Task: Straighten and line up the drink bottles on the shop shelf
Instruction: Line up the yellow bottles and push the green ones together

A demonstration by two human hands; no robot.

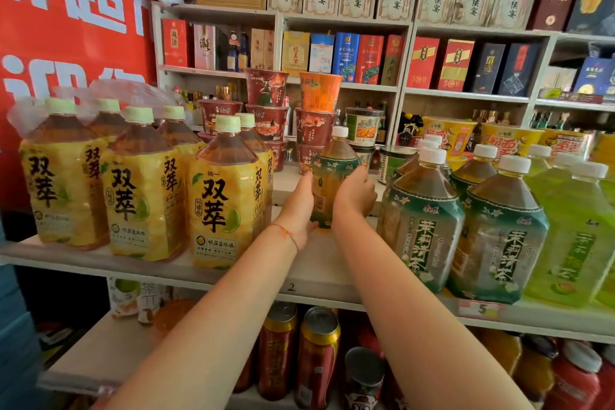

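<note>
Both hands cupped round one tea bottle set back in the gap of the shelf

Nearest, the white laminate shelf board (309, 263) runs bare under the two forearms. Just past it the left hand (299, 206) lies flat against one side of the small clear plastic bottle of amber tea with a green flowered label and white cap (327, 176), and the right hand (354, 193) curls round the other side, so the bottle is held between them at label height, upright, deeper than its neighbours. It looks full, so likely weighty yet stiff; the smooth label may be slippery, and a low, two-sided hold should suit sliding it. Left of the left hand stand the big yellow-labelled tea bottles (223, 196); right of the right hand, the big green-labelled jasmine tea bottles (422, 220). Beyond the fingers, stacked red noodle cups (314, 130).
</note>
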